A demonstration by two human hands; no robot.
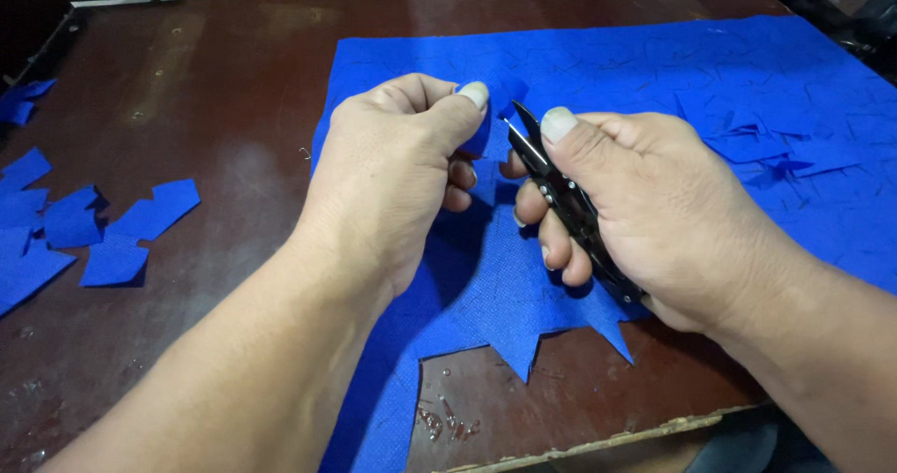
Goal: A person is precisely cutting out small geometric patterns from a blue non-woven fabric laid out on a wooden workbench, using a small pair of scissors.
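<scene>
Nearest, a jagged-edged sheet of blue woven fabric (505,286) lies on the worn dark-brown wooden table (215,155). Above it, the left hand (392,169) pinches a fold of the sheet while the right hand (645,216) grips small black metal thread snips (561,197). Cut blue fabric scraps (84,225) lie far left.

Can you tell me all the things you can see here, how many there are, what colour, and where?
Big fabric sheet: one, blue, spread over the middle and right of the table, its near edge cut into points.
Small fabric piece: one, blue, pinched in the left hand's fingertips; mostly hidden.
Snips: one pair, black, in the right hand, tips next to the small piece.
Cut fabric scraps: several, blue, on the table at the left.
Loose scraps: a few, blue, lying on the sheet at the right.
Table: one, dark reddish brown, worn, under everything.
Left hand: one, centre, holding the small piece.
Right hand: one, right of centre, gripping the snips.
</scene>
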